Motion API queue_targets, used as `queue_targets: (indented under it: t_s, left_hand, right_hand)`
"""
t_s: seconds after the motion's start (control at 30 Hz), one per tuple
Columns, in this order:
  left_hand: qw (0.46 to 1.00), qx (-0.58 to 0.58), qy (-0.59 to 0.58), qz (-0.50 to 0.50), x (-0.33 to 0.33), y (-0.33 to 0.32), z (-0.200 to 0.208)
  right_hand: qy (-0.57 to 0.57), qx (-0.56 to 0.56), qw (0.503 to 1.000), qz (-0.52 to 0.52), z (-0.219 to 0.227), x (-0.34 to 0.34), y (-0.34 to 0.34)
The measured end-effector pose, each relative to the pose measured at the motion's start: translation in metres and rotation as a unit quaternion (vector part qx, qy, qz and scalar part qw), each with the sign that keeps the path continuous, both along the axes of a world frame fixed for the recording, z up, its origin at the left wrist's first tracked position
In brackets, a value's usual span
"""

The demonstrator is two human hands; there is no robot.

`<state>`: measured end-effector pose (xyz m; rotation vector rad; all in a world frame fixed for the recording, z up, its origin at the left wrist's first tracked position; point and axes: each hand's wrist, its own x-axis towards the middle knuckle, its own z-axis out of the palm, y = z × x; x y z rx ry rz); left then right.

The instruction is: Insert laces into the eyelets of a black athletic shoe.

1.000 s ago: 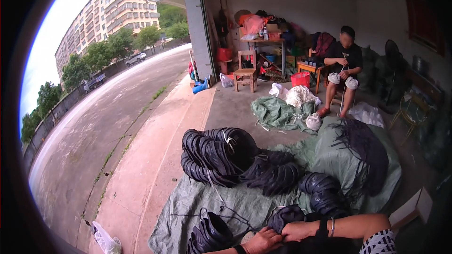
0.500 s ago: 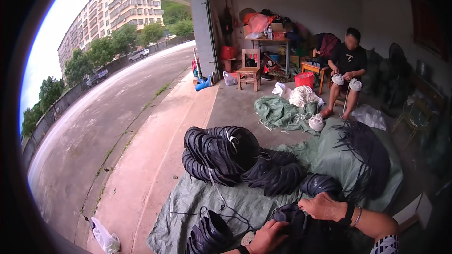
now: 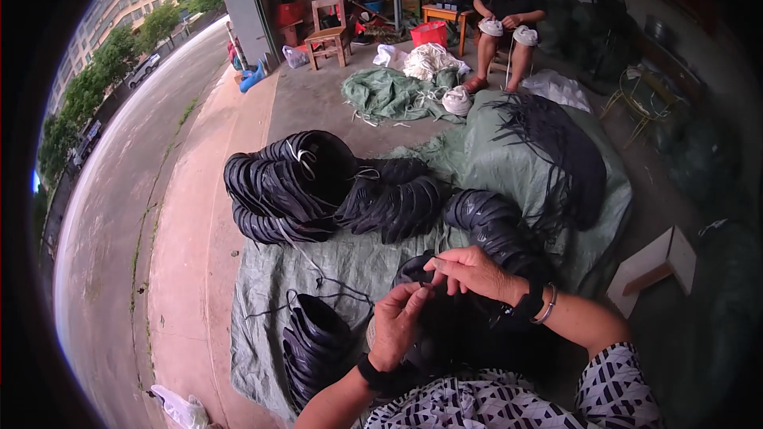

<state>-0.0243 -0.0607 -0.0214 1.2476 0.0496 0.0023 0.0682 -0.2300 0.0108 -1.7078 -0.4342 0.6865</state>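
My left hand (image 3: pixel 396 324) and my right hand (image 3: pixel 475 273) are raised close together over my lap, fingertips pinched and almost touching. A small dark bit shows at the fingertips, too small to name. Beneath them lies a dark ring-shaped piece (image 3: pixel 413 268), partly hidden by my hands and blending into the dark material on my lap. Beside my left forearm stands a stack of black curved pieces (image 3: pixel 311 349). Another row of black ring pieces (image 3: pixel 494 222) runs past my right hand.
Large tied bundles of black rings (image 3: pixel 290 183) lie on a green tarp (image 3: pixel 266 286). A pile of black strips (image 3: pixel 568 159) covers a green sack. A white open box (image 3: pixel 660 266) is at right. Farther back, a seated person (image 3: pixel 511 8) works with white material near a wooden chair (image 3: pixel 327 36).
My hands have come together at the fingertips; the left rose from beside the dark material. My view has tilted down and turned right, showing more of my lap and patterned clothing.
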Motion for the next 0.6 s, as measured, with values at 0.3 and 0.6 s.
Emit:
queue_targets:
  t_s: [0.3, 0.6]
  left_hand:
    - [0.997, 0.074, -0.018, 0.004, -0.003, -0.009, -0.002]
    - [0.998, 0.049, 0.008, 0.029, 0.001, -0.015, -0.004]
  right_hand:
    - [0.128, 0.160, 0.978, -0.033, -0.022, -0.034, 0.014]
    - [0.141, 0.223, 0.953, -0.148, -0.023, -0.046, 0.015]
